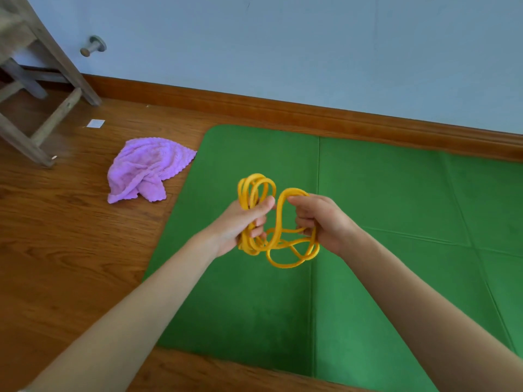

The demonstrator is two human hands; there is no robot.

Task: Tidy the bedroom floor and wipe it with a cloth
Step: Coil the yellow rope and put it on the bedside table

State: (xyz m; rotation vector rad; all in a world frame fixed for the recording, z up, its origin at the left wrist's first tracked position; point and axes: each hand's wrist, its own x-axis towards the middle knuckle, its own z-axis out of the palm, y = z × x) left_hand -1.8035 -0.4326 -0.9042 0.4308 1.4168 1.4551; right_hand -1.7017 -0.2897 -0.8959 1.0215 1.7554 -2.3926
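A yellow rope [278, 222] hangs in loops between both hands, above the green mat [382, 193]. My left hand [240, 222] grips a bundle of coils that stick up past its thumb. My right hand [319, 222] holds a single loop, with fingers curled round the strand; more loose loops dangle below both hands. A crumpled purple cloth [147, 169] lies on the wooden floor [70, 236], just off the mat's left edge and well left of my left hand.
A wooden stool or table frame [36, 89] stands at the far left. A small white paper scrap [95, 123] lies near it. A metal door stop [93, 46] sticks out of the blue wall. A brown skirting board [283, 108] runs behind the mat.
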